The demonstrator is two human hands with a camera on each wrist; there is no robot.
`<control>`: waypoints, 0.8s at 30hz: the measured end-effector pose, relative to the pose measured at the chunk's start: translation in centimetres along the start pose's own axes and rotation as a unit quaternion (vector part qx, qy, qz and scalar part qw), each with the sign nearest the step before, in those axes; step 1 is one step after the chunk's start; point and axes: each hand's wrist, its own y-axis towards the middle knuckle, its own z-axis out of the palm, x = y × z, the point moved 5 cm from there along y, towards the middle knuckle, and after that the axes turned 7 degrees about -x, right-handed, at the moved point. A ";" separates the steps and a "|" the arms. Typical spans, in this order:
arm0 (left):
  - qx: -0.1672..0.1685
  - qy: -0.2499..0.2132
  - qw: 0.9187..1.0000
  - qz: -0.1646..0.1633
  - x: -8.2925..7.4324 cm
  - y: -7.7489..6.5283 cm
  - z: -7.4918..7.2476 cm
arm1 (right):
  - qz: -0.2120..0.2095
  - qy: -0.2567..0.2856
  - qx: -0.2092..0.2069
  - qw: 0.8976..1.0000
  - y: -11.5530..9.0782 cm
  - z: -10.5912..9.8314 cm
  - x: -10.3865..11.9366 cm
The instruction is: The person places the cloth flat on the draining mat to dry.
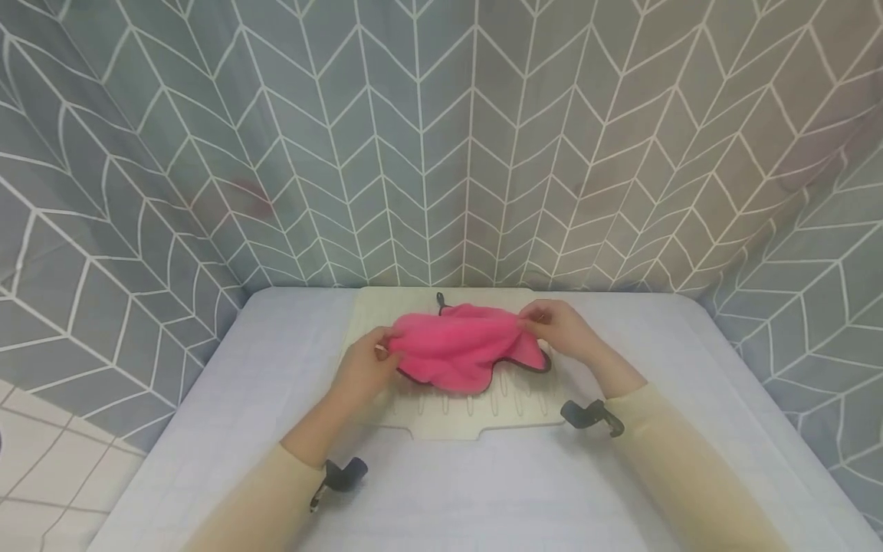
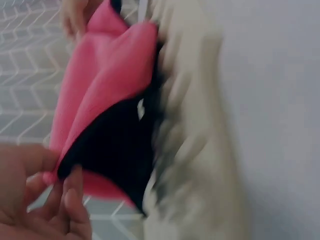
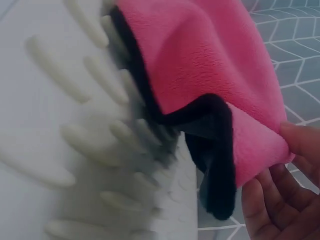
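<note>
A pink cloth [image 1: 455,345] with dark edging hangs between both hands over a cream ridged board [image 1: 441,418]. My left hand [image 1: 363,366] pinches its left end between thumb and fingers. The right end is pinched by my right hand [image 1: 555,326]. In the left wrist view the cloth [image 2: 107,70] droops in folds, and its dark underside shows near the left fingers. From the right wrist, a dark-edged corner of the cloth [image 3: 175,60] dangles beside the right fingers, close over the board's raised ridges [image 3: 107,80]. A small dark loop [image 1: 441,299] sticks up at the cloth's back edge.
The board lies on a table with a pale cover [image 1: 290,368]. A grey curtain [image 1: 448,153] with white chevron lines stands behind the table and at both sides. White floor tiles [image 1: 48,460] show at the lower left.
</note>
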 end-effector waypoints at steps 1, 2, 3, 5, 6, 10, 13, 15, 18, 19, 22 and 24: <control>0.011 0.007 1.000 0.007 0.0 0.3 -0.5 | -0.002 0.001 0.001 1.000 0.0 -0.1 0.2; 0.023 0.014 0.999 0.018 0.1 0.6 -0.9 | -0.001 0.000 0.003 1.000 -0.1 -0.1 0.4; 0.033 0.021 0.999 0.027 0.1 0.8 -1.4 | 0.002 -0.001 0.007 1.000 -0.1 -0.1 0.5; 0.046 0.038 0.997 0.047 0.1 1.4 -2.2 | 0.010 -0.006 0.019 1.000 -0.2 0.3 0.9; 0.050 0.047 0.996 0.057 0.1 1.7 -2.6 | 0.015 -0.010 0.025 1.000 -0.2 0.6 1.0; 0.057 0.096 0.991 0.078 1.1 3.1 -2.9 | 0.021 -0.028 0.060 0.998 -0.3 2.4 1.0; 0.081 0.136 0.985 0.075 2.7 3.8 -2.1 | 0.008 -0.039 0.099 0.994 -0.5 4.0 0.7; 0.102 0.154 0.980 0.069 3.9 3.9 -1.5 | 0.001 -0.043 0.124 0.991 -0.6 4.7 0.3; 0.121 0.139 0.982 0.051 5.0 3.4 -1.3 | 0.003 -0.034 0.139 0.990 -0.8 4.6 -0.1; 0.123 0.129 0.983 0.046 5.2 3.2 -1.4 | 0.008 -0.028 0.137 0.990 -0.9 4.4 -0.3; 0.118 0.101 0.987 0.046 5.3 2.4 -2.1 | 0.016 -0.014 0.119 0.993 -1.2 3.2 -0.9; 0.117 0.093 0.988 0.043 5.5 1.8 -2.4 | 0.019 -0.017 0.111 0.993 -1.4 2.5 -1.3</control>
